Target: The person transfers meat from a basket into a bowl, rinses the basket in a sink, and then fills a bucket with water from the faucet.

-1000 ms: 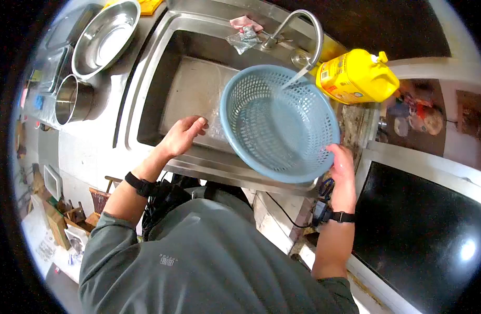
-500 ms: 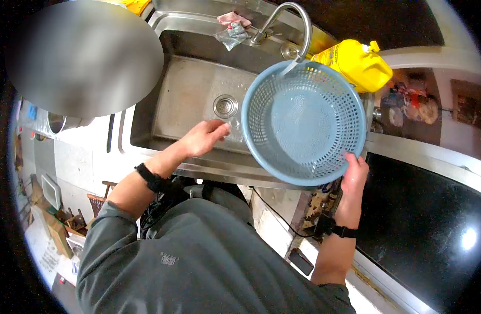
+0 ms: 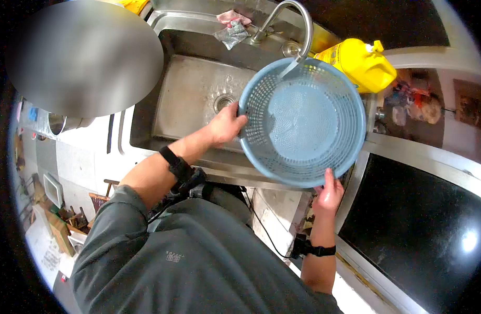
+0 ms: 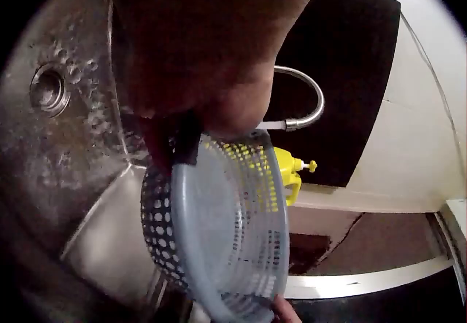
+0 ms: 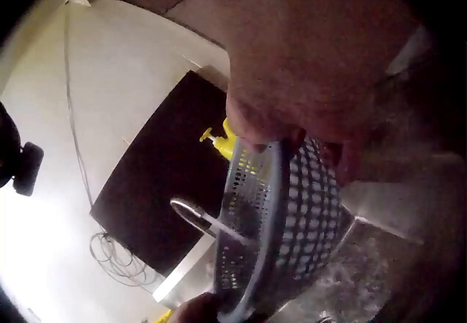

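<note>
A blue perforated basket (image 3: pixel 303 120) is held over the right part of the steel sink, with water from the curved faucet (image 3: pixel 306 26) running into it. My left hand (image 3: pixel 226 125) grips its left rim; in the left wrist view the fingers are on the outer side of the basket (image 4: pixel 211 228). At the near rim my right hand (image 3: pixel 328 198) holds on, thumb over the edge and fingers underneath. The right wrist view shows this hand (image 5: pixel 306 111) curled over the rim of the basket (image 5: pixel 310 213). Inside the basket only water shows.
Behind the basket on the right stands a yellow jug (image 3: pixel 363 65). A pink cloth (image 3: pixel 233 18) and a crumpled plastic bag (image 3: pixel 231 35) lie at the sink's back edge. The drain (image 3: pixel 224 103) is left of the basket. A blurred grey oval covers the upper left.
My left hand has moved right and taken hold of the basket's left rim. The right hand has shifted left along the near rim. The basket has moved right from its earliest position.
</note>
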A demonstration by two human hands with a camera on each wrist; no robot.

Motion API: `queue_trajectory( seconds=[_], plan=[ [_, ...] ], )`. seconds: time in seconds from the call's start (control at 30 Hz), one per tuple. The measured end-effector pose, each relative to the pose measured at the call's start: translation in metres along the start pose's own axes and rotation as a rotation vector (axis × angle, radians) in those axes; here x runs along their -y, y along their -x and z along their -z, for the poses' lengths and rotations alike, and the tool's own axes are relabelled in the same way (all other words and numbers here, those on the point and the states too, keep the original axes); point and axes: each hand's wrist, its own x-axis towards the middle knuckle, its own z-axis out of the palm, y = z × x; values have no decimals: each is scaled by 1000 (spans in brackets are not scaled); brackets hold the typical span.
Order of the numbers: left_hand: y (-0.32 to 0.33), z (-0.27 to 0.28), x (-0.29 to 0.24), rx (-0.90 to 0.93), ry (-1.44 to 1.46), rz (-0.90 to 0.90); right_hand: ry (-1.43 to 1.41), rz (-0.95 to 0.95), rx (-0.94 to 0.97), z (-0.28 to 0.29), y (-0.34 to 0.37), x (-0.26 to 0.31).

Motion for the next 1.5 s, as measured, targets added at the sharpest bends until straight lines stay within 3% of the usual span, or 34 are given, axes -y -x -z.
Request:
queue_trajectory(
  seconds=[0.03,0.07,0.1,0.2,0.3,0.37,0.43,0.5,0.57,0.63,0.7,0.73,0.8,0.87,0.93,1.0,1.03,1.07,1.1,1.17,1.23,1.3,1.33,1.5],
  plan=[
    [-8,5,6,-10,-78,-76,-97,-60,11,3,-1,2],
    [-21,9,16,-20,-84,-135,-62,17,26,12,-12,-5],
    [-17,19,-13,46,-79,-28,-66,12,20,14,-15,-3],
    [-40,37,-24,110,-202,-89,44,-66,171,13,-25,0],
    [-52,48,-40,223,-220,-25,-58,-91,112,0,-21,-27],
    [-55,44,-39,54,-78,-221,-106,-145,117,-7,-8,-32],
    [-47,37,-30,2,1,-152,-199,-71,-5,-18,2,-41],
    [-16,27,-22,-26,7,-45,-284,-66,4,-29,11,-43],
    [15,8,6,84,247,-75,-316,-119,-57,-40,22,-43],
    [39,-4,22,69,214,-40,-280,-90,-64,-39,24,-65],
    [37,-3,34,-16,202,-132,-243,-53,-73,-37,29,-72],
    [30,3,39,6,124,-51,-169,-116,6,-33,32,-72],
    [21,15,29,16,-1,20,-88,-174,78,-28,33,-64],
    [11,25,21,38,-61,11,-249,-243,43,-23,21,-48],
    [-5,36,11,150,-142,82,-171,-211,103,-20,13,-36],
    [-19,43,6,144,-197,32,-133,-156,241,-16,9,-32],
    [-23,45,2,128,-248,-19,-133,-154,240,-16,9,-33],
    [-17,52,-29,177,-343,75,-147,-175,240,-15,8,-36],
    [-21,52,-25,177,-342,76,-159,-198,242,-14,8,-38],
    [-31,54,-17,219,-170,-115,-206,-188,200,-22,16,-46],
    [-29,50,-19,187,-183,-54,-250,-187,160,-28,26,-57],
    [-20,42,-22,35,-83,-4,-313,-183,114,-33,27,-64],
    [-15,37,-9,20,29,-59,-315,-184,115,-36,29,-66],
    [30,3,46,-37,7,-73,-299,-159,56,-51,37,-74]
  ],
)
